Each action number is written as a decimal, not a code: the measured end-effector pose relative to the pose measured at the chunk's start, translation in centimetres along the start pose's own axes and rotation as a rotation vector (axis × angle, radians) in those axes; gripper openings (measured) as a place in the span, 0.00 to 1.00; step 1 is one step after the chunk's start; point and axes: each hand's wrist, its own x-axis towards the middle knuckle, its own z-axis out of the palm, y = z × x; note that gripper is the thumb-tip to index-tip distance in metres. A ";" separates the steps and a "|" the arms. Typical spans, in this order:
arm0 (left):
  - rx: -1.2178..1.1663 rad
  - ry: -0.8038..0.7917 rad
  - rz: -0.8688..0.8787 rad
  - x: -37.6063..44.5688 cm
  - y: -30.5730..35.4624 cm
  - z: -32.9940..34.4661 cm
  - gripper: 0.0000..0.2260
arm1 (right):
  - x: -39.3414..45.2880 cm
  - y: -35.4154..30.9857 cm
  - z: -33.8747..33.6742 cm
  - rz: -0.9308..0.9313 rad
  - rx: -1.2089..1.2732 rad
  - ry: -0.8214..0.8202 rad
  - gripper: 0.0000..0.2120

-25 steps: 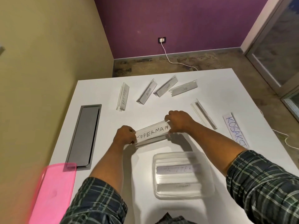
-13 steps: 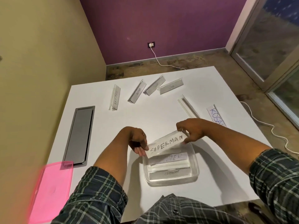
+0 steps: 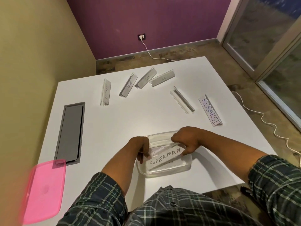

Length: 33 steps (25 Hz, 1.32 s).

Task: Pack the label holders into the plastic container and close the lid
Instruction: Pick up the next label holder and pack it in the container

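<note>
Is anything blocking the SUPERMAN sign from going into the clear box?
Nothing visible blocks it. The SUPERMAN holder is already down inside the open plastic container, held at its ends by the left hand and right hand. It lies on holders packed before it. The pink lid lies off to the left.

Single head-worn wide-angle view, looking forward and steeply down, close over white table [image 3: 114, 128]

clear glossy plastic container [image 3: 164, 172]
</note>
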 end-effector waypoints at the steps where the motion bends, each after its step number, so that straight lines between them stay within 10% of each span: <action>1: 0.035 0.024 0.029 0.0 0.1 0.4 0.15 | 0.2 -0.4 0.5 -0.006 -0.030 -0.005 0.25; 4: 0.251 0.117 0.056 0.0 0.4 1.4 0.05 | 0.9 -1.5 2.0 0.009 -0.120 -0.020 0.28; 17: 0.835 0.333 0.090 0.4 1.6 3.4 0.19 | 2.1 -4.6 4.1 0.121 -0.206 -0.230 0.16; 23: 0.426 0.172 0.155 0.5 3.1 0.7 0.12 | 1.0 -3.4 2.8 0.179 -0.050 0.147 0.18; 27: 0.201 0.438 0.244 0.6 5.6 -1.4 0.15 | -0.9 -0.5 1.0 0.512 0.080 0.477 0.15; 33: -0.001 0.742 0.406 2.7 11.9 -1.3 0.06 | -5.9 5.8 1.8 1.074 0.446 0.497 0.09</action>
